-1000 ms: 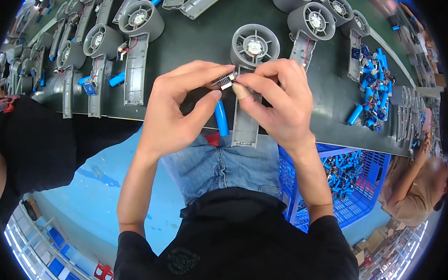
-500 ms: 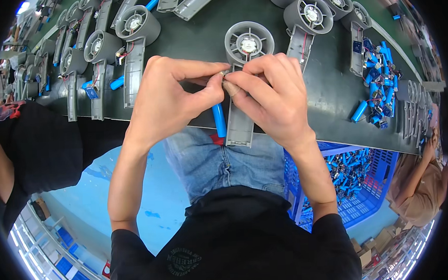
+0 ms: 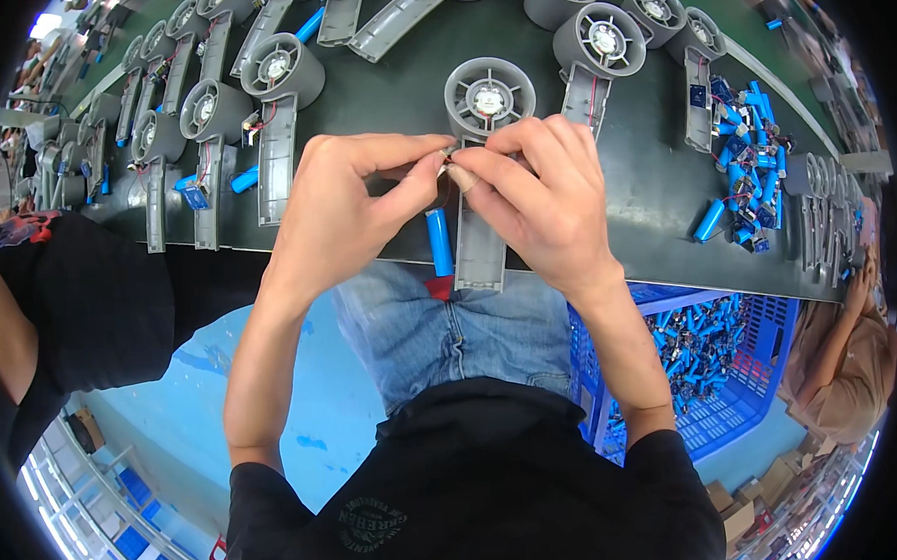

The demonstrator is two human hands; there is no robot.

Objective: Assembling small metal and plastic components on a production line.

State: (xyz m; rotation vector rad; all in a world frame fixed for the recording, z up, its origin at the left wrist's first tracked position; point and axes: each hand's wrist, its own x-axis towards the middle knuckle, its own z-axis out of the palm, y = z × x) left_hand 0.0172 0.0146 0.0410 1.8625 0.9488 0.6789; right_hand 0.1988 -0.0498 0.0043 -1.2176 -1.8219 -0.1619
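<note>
Both hands meet above the grey handle shell (image 3: 479, 254) of a fan body, whose round grey fan housing (image 3: 449, 112) points away from me. My left hand (image 3: 350, 204) pinches a tiny whitish part (image 3: 445, 162) between thumb and forefinger. From the other side, the fingertips of my right hand (image 3: 545, 201) close on the same part. It looks like a small wire connector, mostly hidden by fingers. A blue cylindrical battery (image 3: 439, 242) lies just left of the shell, below my fingertips. The shell's near end sticks out past the table edge.
More grey fan bodies (image 3: 216, 112) stand along the left and far side of the dark green table (image 3: 385, 93). A pile of blue batteries with wired boards (image 3: 754, 167) lies at right. Below it sits a blue basket (image 3: 745, 412) of similar batteries. Other people work on both sides.
The view has shifted slightly, so the surrounding things sit a little differently. Both hands keep their pinch at the same spot, with only a small finger movement.
</note>
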